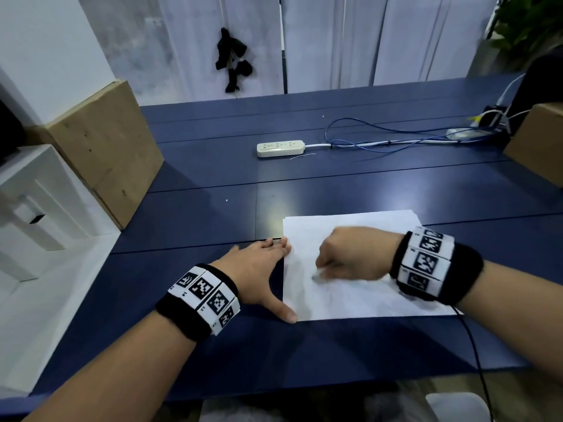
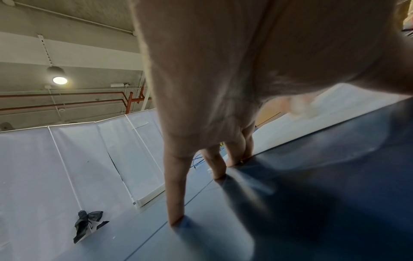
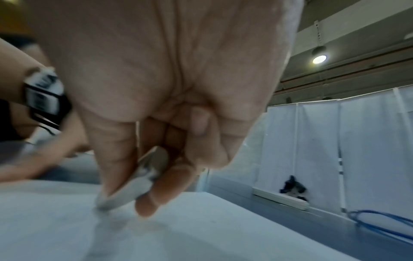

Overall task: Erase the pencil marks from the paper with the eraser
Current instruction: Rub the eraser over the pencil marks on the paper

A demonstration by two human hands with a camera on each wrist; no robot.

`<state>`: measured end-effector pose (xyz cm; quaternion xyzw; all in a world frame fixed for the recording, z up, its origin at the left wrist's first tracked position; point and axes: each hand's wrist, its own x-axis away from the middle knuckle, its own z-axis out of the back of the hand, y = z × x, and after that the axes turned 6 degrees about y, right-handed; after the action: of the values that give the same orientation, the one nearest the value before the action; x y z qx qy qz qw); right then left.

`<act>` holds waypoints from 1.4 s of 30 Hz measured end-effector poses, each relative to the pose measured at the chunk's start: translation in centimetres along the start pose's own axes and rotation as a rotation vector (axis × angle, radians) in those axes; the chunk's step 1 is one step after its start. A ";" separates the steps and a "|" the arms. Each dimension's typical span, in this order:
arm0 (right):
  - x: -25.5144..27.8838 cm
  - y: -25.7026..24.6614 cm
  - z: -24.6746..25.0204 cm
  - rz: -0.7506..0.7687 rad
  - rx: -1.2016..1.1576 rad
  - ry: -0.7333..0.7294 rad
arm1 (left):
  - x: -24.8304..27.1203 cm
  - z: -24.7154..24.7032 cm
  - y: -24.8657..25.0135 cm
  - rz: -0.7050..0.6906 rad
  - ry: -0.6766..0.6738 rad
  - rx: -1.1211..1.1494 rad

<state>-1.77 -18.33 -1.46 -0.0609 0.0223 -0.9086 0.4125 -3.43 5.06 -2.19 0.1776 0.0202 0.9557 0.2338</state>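
Note:
A white sheet of paper [image 1: 359, 296] lies on the dark blue table [image 1: 213, 214], with faint grey pencil marks near its middle. My right hand [image 1: 350, 257] pinches a grey-white eraser [image 3: 134, 187] between thumb and fingers, and the eraser's tip touches the paper [image 3: 67, 220]. The hand looks blurred. My left hand [image 1: 259, 269] lies flat with straight, spread fingers, pressing on the paper's left edge; its thumb reaches the near left corner. In the left wrist view the left fingertips [image 2: 176, 220] touch the table [image 2: 312, 194].
A white power strip [image 1: 280, 148] with white and blue cables [image 1: 380, 138] lies further back on the table. Cardboard boxes stand at the left [image 1: 103, 147] and at the right edge [image 1: 539, 144]. White screens [image 1: 335, 41] close off the back.

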 end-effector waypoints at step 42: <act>0.0 0.6 0.3 -0.059 0.092 0.044 | 0.2 0.2 0.0 0.010 -0.005 0.024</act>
<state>-1.25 -18.70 -1.25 -0.0223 -0.0123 -0.9215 0.3875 -3.53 5.08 -1.97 0.1831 0.0301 0.9561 0.2267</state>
